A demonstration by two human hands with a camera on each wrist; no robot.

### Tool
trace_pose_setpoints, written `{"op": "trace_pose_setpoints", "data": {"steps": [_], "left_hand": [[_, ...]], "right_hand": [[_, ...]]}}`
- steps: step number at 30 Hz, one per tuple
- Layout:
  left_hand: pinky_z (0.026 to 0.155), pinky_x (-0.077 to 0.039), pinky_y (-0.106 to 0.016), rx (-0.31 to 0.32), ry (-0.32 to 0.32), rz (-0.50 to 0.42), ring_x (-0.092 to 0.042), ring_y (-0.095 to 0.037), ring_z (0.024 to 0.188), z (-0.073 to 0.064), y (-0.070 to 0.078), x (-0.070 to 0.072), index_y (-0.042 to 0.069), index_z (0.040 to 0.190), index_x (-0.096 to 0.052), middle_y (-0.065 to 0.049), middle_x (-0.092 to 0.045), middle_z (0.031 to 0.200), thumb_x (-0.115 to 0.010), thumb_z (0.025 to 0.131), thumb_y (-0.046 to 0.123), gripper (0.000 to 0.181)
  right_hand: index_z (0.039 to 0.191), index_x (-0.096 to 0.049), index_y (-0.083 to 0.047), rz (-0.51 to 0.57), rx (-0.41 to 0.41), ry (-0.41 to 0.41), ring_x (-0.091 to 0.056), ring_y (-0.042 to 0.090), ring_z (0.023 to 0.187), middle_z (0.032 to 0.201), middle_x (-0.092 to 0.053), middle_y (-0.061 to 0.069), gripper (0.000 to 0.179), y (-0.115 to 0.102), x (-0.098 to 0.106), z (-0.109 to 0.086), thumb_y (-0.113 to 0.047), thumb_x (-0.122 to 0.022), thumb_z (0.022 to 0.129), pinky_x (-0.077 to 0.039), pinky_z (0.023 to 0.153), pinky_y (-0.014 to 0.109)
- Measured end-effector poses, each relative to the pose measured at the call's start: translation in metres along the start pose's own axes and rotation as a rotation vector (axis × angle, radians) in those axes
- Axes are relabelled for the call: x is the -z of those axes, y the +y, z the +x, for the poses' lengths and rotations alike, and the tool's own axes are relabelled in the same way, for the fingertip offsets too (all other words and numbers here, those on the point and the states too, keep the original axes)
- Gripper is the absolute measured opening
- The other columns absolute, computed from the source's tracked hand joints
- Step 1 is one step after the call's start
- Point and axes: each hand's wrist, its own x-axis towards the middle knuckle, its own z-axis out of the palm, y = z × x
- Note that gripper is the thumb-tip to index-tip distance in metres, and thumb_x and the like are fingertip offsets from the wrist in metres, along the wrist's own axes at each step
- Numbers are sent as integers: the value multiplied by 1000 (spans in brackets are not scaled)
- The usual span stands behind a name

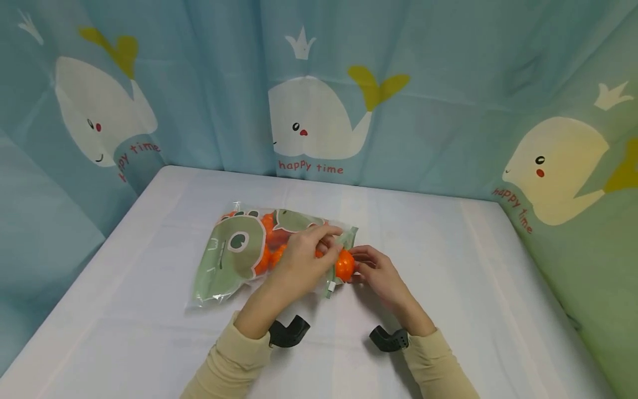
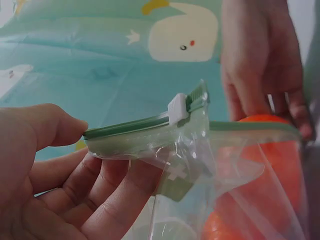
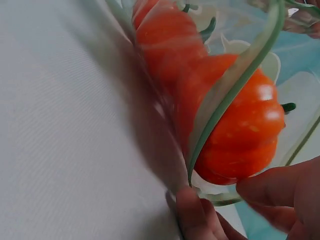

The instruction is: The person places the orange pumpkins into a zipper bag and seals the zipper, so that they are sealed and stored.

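Note:
A clear slider-zip bag with a green cartoon dinosaur face lies on the table, bulging with several orange toy pumpkins. My left hand pinches the green zip edge of its mouth between thumb and fingers, as the left wrist view shows. A white slider sits on that zip strip. At the parted mouth, one glossy orange pumpkin with a green stem sticks partly out. My right hand holds this pumpkin's outer end, thumb against it and fingertips by the bag's rim; part of the grip is hidden.
A white-covered table lies under the bag. Behind and beside it hangs a blue-green curtain printed with white whales. Black curved wrist mounts stick out from both wrists, close to the tabletop.

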Motion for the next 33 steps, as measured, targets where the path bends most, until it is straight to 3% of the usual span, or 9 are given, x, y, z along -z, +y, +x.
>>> {"op": "trace_pose_setpoints", "data": {"steps": [7, 13, 18, 26, 33], "left_hand": [[78, -56, -33, -5, -6, -23, -62, -12, 85, 3, 10, 8, 13, 121, -68, 2, -68, 93, -61, 95, 17, 27], [76, -53, -29, 18, -21, -40, -63, -11, 86, 6, 19, 14, 15, 120, -68, 3, -68, 93, -61, 96, 20, 26], [77, -53, -29, 17, -53, -38, -63, -11, 87, 8, 25, 20, 17, 121, -67, 4, -68, 93, -60, 98, 24, 26], [71, -53, -26, -10, -72, 22, -62, -11, 78, 16, 39, 38, 15, 120, -67, 4, -68, 87, -67, 94, 30, 30], [62, -51, -30, 10, -92, 83, -59, -16, 61, 29, 60, 62, 11, 123, -65, 0, -63, 77, -67, 93, 35, 39]], "right_hand": [[126, -41, 2, 34, -62, 73, -63, 17, 76, 105, -63, 15, 32, -2, 2, -2, -2, -52, 96, -52, 68, 25], [128, -44, 5, 134, -70, 9, -66, 15, 83, 102, -65, 9, 31, -2, 7, -6, -3, -51, 99, -59, 73, 29], [126, -48, 8, 182, -39, -45, -69, 20, 84, 105, -64, 9, 29, -7, 15, -10, -2, -49, 99, -61, 75, 36], [125, -51, 6, 115, 11, 28, -65, 20, 90, 103, -61, 8, 29, -34, 27, -13, -3, -52, 97, -61, 78, 37], [121, -51, 8, 133, 127, 35, -67, 18, 87, 101, -61, 7, 24, -64, 42, -15, -5, -49, 101, -61, 76, 42]]}}
